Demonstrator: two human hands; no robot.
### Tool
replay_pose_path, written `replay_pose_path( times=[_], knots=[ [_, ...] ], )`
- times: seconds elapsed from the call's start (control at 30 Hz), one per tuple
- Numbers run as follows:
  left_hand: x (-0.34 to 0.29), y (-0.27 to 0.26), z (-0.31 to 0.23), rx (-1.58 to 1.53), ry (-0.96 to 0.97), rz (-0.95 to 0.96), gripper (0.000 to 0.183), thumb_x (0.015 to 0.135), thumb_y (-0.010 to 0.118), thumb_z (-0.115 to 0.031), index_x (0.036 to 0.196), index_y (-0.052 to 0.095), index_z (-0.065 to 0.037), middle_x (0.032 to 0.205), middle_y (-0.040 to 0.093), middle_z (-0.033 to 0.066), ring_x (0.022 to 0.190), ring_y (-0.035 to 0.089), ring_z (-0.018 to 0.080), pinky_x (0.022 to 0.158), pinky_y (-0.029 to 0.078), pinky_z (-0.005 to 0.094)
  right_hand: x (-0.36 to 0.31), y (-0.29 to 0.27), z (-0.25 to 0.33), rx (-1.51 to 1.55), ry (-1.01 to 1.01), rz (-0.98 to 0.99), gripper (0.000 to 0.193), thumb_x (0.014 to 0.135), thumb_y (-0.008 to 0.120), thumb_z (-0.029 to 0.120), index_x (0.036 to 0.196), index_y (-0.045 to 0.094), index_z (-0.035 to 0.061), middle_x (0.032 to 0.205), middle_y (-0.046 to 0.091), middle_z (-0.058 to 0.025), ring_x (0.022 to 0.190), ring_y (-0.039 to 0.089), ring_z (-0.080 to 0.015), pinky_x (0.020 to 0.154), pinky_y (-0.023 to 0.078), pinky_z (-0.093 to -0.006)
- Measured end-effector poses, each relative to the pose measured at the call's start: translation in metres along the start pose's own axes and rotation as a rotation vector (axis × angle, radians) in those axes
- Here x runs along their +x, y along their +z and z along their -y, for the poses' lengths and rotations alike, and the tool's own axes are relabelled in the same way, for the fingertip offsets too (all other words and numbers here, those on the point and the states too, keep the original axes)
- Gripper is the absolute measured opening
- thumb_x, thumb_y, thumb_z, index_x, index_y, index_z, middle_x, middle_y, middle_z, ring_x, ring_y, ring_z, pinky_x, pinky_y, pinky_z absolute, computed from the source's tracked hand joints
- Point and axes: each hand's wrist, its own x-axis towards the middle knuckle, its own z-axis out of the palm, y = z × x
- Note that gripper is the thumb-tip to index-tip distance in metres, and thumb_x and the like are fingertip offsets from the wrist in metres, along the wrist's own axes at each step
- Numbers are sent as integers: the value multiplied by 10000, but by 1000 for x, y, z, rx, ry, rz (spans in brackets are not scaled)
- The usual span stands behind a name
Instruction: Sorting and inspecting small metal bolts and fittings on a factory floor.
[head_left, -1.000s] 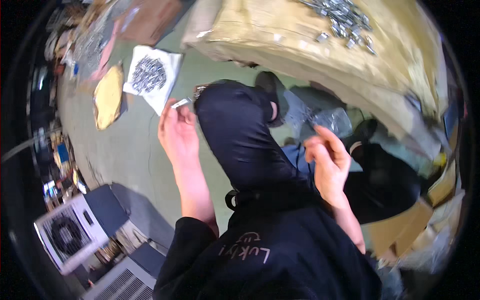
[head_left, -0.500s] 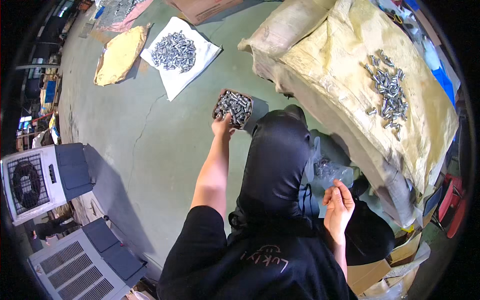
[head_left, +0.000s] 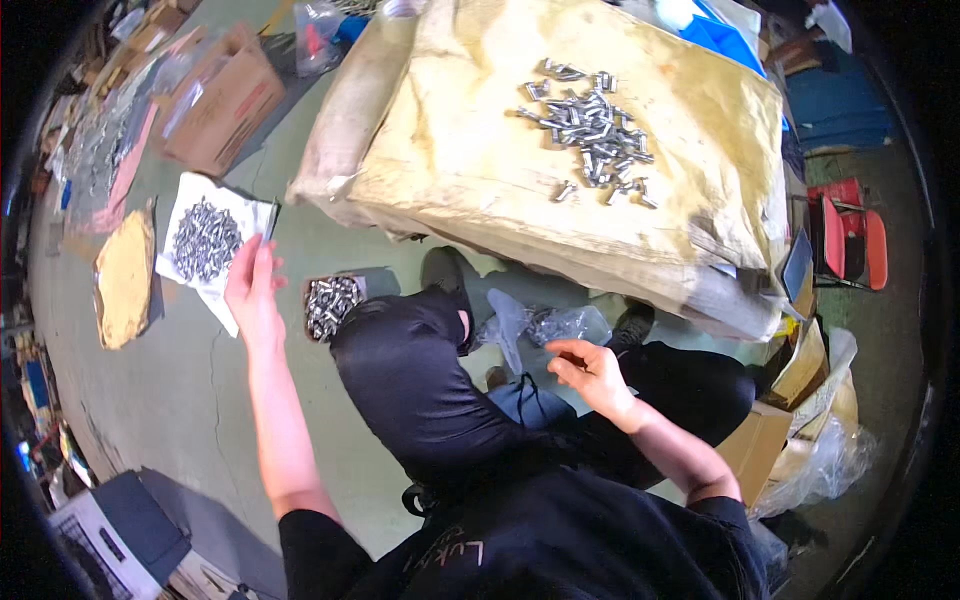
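Over by the right edge of the white sheet (head_left: 192, 190), left hand (head_left: 252, 292) up, fingers loosely bent.
Metal fittings (head_left: 206, 240) sit piled mid-sheet; honestly can't tell if that hand's pinching one. Right hand (head_left: 594, 380) hangs near the clear bag (head_left: 585, 323), thumb and index finger spread apart.

Person's left hand (head_left: 254, 292) near metal pieces (head_left: 206, 240) on a white sheet (head_left: 221, 307); right hand (head_left: 594, 381), loosely bent, near a clear bag (head_left: 580, 323).

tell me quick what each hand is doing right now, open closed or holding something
Left hand: fingers partly curled; cannot tell whether it holds anything.
Right hand: loosely open, nothing visible in it.
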Motion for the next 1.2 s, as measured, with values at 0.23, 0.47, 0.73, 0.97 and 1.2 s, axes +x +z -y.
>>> replay_pose_path(
  times=[0.23, 0.47, 0.73, 0.97, 1.2],
  knots=[
    [-9, 230, -60, 406, 578, 853, 364, 765, 605, -200, 1080, 537, -32, 1007, 561, 103, 939, 540, 207, 812, 436, 305, 11, -57, -4, -688, -415, 175, 232, 718, 608, 135, 917, 568, 24, 782, 587, -164, 723, 582, -315, 615, 475, -376],
    [50, 402, -1, 570, 822, 710, 506, 790, 547, -367, 1210, 439, -106, 1266, 371, 200, 1158, 384, 325, 957, 329, 362, -4, -84, -4, -1057, -585, 196, 248, 711, 589, 202, 904, 532, 57, 737, 544, -99, 679, 575, -243, 584, 473, -333],
    [73, 470, 1, 853, 867, 841, 601, 776, 406, -590, 1227, 446, -195, 1325, 328, 140, 1227, 272, 332, 1005, 218, 434, -3, -95, -5, -1165, -545, 263, 249, 690, 517, 124, 925, 542, 46, 742, 537, -71, 694, 561, -213, 578, 452, -314],
    [32, 409, -10, 542, 995, 1122, 449, 831, 435, -415, 1144, 503, -100, 1230, 448, 115, 1170, 369, 278, 981, 283, 381, -7, -92, -1, -1181, -531, 347, 319, 696, 513, 129, 999, 533, 32, 790, 540, -83, 716, 567, -214, 599, 457, -311],
    [66, 501, 2, 524, 1137, 854, 400, 823, 468, -384, 1093, 552, -101, 1177, 493, 126, 1119, 420, 290, 970, 299, 374, 1, -86, -2, -1190, -486, 409, 314, 703, 519, 130, 1001, 518, 30, 788, 541, -83, 714, 566, -216, 599, 459, -311]
  ],
)
